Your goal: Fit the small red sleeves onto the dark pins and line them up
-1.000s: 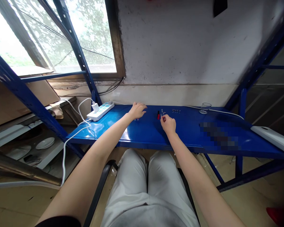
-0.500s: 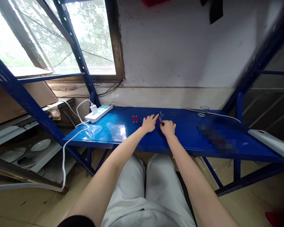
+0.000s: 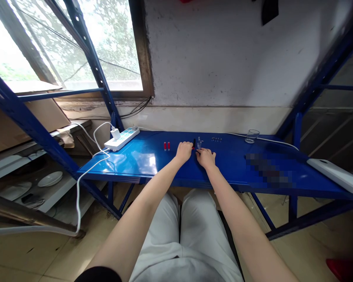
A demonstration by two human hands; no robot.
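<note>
My left hand (image 3: 184,152) is closed over the middle of the blue table (image 3: 147,145), its fingertips at a small black-and-red piece (image 3: 194,143). The fingers seem to grip its lower, red end; what kind of thing it is does not show. Close by on the right stands a small clear, bluish piece (image 3: 199,142). My right hand (image 3: 206,158) rests just in front of it with fingers curled together, and anything between them is hidden. Two small red cylinders (image 3: 166,146) stand side by side to the left of my hands.
Several tiny metal pieces (image 3: 217,139) line up behind my right hand. A clear glass (image 3: 252,136) stands at the back right, a white device (image 3: 338,176) at the right end. On the left lies a white power strip (image 3: 122,139) with a cable (image 3: 79,196) hanging down.
My left hand's stretched fingers have curled in around the black-and-red piece. My right hand has shifted slightly left, nearer to it. The view has tilted down a little.
</note>
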